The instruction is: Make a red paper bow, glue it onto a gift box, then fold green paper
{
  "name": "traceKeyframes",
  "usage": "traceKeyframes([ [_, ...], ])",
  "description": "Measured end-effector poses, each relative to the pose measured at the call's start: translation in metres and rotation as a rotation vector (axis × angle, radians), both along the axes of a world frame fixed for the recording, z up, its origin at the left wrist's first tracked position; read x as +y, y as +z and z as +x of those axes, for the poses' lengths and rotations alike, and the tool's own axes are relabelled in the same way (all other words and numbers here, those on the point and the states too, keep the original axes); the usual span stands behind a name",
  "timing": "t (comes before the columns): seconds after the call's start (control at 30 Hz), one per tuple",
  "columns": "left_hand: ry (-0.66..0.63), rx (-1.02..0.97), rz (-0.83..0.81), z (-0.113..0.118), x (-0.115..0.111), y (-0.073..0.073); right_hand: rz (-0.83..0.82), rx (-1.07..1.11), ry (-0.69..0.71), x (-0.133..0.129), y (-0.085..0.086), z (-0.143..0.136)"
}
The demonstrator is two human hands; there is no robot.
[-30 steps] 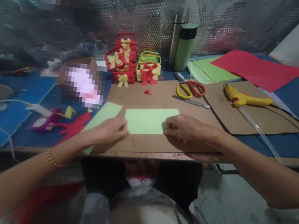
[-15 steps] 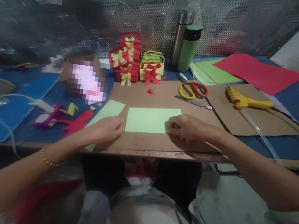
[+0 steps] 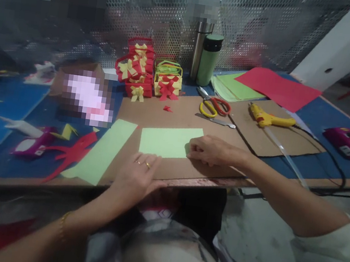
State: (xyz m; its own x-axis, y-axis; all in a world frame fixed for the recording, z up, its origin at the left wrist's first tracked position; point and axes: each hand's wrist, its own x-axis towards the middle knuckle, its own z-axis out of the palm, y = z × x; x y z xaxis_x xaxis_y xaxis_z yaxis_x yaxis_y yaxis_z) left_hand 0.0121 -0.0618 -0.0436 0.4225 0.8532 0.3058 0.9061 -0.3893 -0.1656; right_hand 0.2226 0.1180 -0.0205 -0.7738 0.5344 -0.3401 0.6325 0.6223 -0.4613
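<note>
Lying flat just beyond the left hand [image 3: 136, 172], whose fingers lie together, the pale-green paper sheet [image 3: 167, 142] meets the curled fingers of the right hand [image 3: 210, 150]; whether they pinch it, I can't tell.

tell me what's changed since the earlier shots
The left hand has moved rightward and toward the person, from beside the left edge of the green sheet to its near edge, leaving the green strip uncovered. The right hand stays at the sheet's right end; the scissors and glue gun lie as before.
</note>
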Motion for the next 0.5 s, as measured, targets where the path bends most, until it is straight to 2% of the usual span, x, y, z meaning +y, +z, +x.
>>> traceKeyframes([
  [0.13,0.056,-0.052,0.042,-0.016,-0.015,-0.003,0.028,0.018,0.008,0.000,-0.002,0.003],
  [0.27,0.136,-0.022,0.060,-0.026,-0.026,0.002,0.026,0.035,0.015,-0.001,-0.003,0.003],
  [0.4,0.118,0.008,0.115,-0.013,-0.014,0.002,0.022,0.011,0.006,-0.001,0.001,0.000],
  [0.5,0.000,-0.020,0.083,0.001,0.005,-0.009,0.121,-0.021,0.022,-0.005,0.003,0.001],
])
